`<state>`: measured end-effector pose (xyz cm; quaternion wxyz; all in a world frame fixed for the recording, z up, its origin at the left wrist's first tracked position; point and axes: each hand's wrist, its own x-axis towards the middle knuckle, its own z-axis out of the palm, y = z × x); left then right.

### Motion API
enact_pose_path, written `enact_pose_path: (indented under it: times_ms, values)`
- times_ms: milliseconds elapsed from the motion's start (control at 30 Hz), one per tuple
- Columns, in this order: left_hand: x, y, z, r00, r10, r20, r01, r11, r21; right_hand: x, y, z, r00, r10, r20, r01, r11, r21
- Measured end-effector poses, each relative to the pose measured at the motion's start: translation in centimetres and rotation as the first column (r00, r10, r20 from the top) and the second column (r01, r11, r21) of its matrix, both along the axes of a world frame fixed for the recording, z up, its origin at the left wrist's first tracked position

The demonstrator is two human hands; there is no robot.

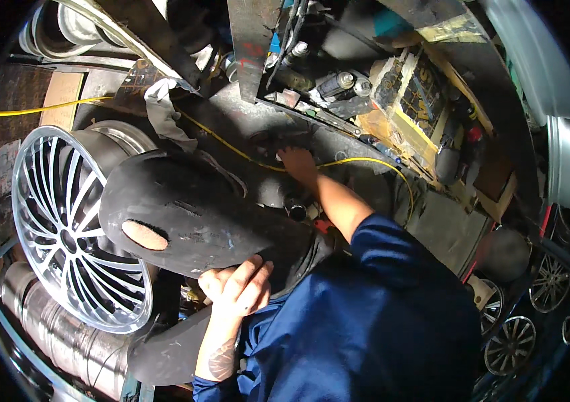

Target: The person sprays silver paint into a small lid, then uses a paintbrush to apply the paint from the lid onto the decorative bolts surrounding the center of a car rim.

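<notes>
My left hand rests on the thigh of my black trousers, its fingers loosely bent and apart with nothing in them. Stretched forward, my right hand is down at the dusty grey work surface, just beyond a yellow hose. Its fingers are bent closed; a small pale spot shows at their tips, too small to name. To my left, a multi-spoke alloy wheel rim stands tilted beside my knee, its spokes silver and dark.
A grey cloth hangs behind the rim. Several spray cans lie at the back beside a worn, cluttered wooden box. A metal drum sits low on the left. More wheels are at the right.
</notes>
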<state>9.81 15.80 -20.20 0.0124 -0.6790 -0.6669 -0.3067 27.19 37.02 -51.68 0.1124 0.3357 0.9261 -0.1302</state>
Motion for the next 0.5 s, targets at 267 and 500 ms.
enact_pose_path:
  times_ms: [267, 500]
  values:
    - [0.2, -0.6, -0.1, 0.997, 0.038, -0.071, -0.04, 0.999, -0.02, 1.8, -2.3, 0.1, 0.968, -0.228, -0.104, 0.192, 0.942, -0.275]
    - [0.2, -0.4, -1.4, 0.998, 0.014, -0.055, -0.011, 0.998, 0.055, 6.4, -4.2, 5.2, 0.991, 0.135, 0.022, -0.116, 0.915, -0.387]
